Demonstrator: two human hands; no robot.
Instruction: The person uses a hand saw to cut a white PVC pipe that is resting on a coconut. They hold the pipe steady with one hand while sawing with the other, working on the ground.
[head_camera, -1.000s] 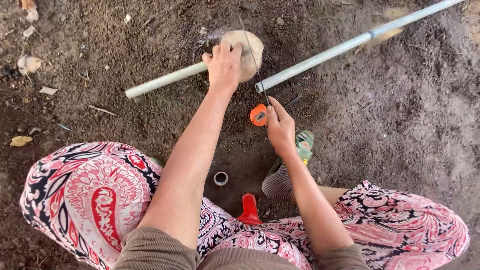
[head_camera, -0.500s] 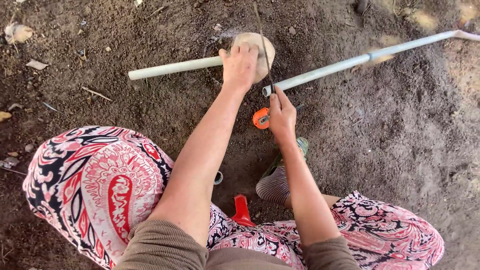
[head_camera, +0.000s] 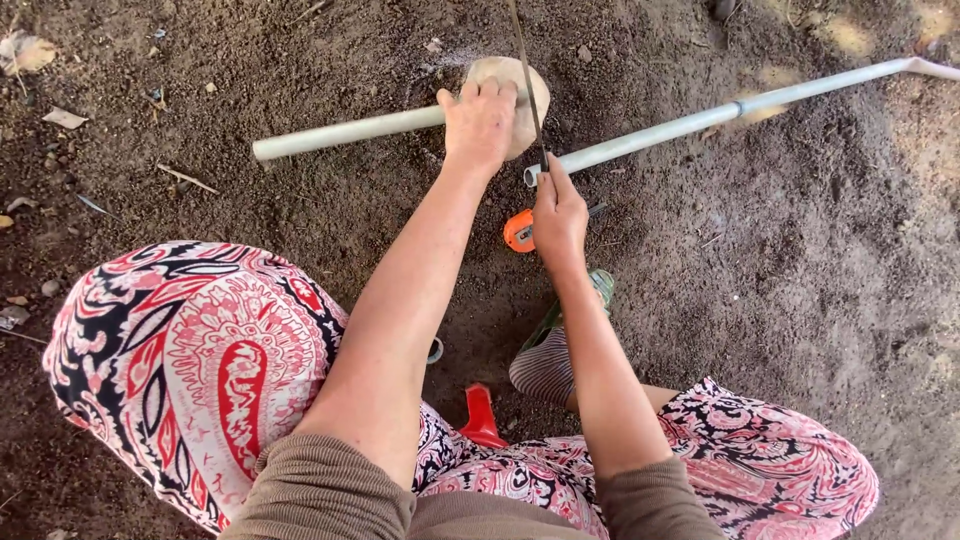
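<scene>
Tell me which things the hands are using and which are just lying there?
In use:
left hand pressing the short pipe on the stone
right hand holding the thin blade
long pipe

Lying about:
orange tape measure
red thing
small ring
dry leaves

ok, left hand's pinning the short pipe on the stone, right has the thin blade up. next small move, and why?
Probably draw the thin blade back across the short pipe beside the stone. The left hand presses that pipe down on the stone, and the right hand grips the blade's near end, with the blade running over the stone next to the left hand's fingers.
</scene>
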